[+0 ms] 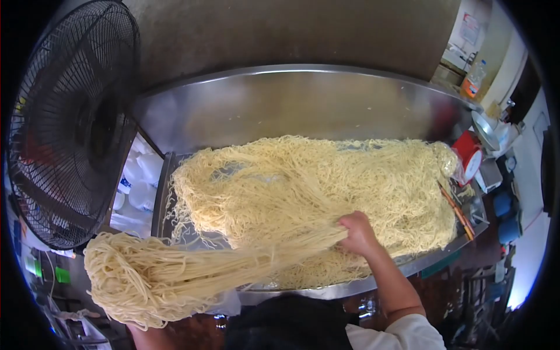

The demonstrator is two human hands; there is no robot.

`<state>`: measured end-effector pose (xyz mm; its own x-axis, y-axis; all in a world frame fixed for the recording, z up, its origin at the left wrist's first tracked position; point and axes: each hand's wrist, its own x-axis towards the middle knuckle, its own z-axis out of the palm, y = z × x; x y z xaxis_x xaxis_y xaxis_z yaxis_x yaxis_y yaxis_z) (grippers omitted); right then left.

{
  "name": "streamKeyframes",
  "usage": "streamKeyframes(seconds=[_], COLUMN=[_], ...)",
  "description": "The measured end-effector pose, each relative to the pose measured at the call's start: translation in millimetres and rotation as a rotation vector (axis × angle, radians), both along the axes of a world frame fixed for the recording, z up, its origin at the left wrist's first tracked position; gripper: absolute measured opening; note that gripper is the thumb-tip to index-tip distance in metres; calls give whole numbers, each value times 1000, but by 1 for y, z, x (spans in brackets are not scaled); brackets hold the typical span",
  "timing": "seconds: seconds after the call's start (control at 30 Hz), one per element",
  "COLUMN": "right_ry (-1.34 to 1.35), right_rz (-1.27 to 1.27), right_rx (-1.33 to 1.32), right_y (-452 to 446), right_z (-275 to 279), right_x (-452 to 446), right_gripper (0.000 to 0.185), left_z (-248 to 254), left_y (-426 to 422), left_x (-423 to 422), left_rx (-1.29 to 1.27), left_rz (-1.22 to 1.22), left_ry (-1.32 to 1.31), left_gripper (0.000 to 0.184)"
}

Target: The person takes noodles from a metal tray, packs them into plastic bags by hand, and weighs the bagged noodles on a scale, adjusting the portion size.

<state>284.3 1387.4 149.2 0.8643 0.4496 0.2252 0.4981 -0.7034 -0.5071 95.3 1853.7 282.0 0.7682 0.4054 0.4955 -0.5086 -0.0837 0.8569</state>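
Note:
A wide mass of pale yellow noodles (326,175) lies loose in a metal tray (326,291). A thick bundle of noodles (137,280) hangs at the lower left, with its strands stretched rightward across the front of the mass. My right hand (357,233) is closed around the right end of these strands, over the noodles in the tray. At the left, my forearm (153,337) shows below the raised bundle. My left hand is hidden under that bundle, which it holds up beyond the tray's left front corner; its fingers do not show.
A large black fan (76,122) stands close at the left, beside bagged white items (140,178). Wooden sticks (458,213) lie at the tray's right end. Behind them is a red scale (466,154). The metal back panel (303,105) rises behind the noodles.

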Motion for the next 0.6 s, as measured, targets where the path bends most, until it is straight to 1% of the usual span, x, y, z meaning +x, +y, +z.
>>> streamKeyframes(seconds=[0.07,0.17,0.23,0.27,0.33,0.37,0.43,0.5,0.53,0.57,0.6], right_ry=[-114,51,297,424,323,272,410,482,408,337,380], right_rz=[-109,-174,-75,-24,135,214,256,375,411,445,441], right_rx=[-13,-35,98,166,136,124,208,118,102,86,36], right_y=[-18,-32,-27,-22,5,24,79,128,146,159,165], right_z=[-12,-12,3,15,49,61,69,55,22,-12,-24], right_x=[3,9,7,6,4,-2,-17,-37,-48,-52,-49], right_gripper=[33,41,53,59,71,78,85,84,76,69,61], left_z=[8,24,28,28,11,-6,-54,-90,-105,-105,-103], left_y=[0,-5,-16,-26,-50,-67,-91,-101,-96,-89,-80], left_x=[6,17,33,46,77,92,111,106,98,90,79], left_rx=[51,211,357,464,667,627,1402,1436,1389,1294,1194], left_rz=[-4,-79,-179,-269,-424,-487,-395,-407,-397,-416,-435], left_ry=[5,72,145,232,421,645,1183,1156,1137,1078,1025], left_gripper=[72,72,72,72,72,63,41,38,44,50,56])
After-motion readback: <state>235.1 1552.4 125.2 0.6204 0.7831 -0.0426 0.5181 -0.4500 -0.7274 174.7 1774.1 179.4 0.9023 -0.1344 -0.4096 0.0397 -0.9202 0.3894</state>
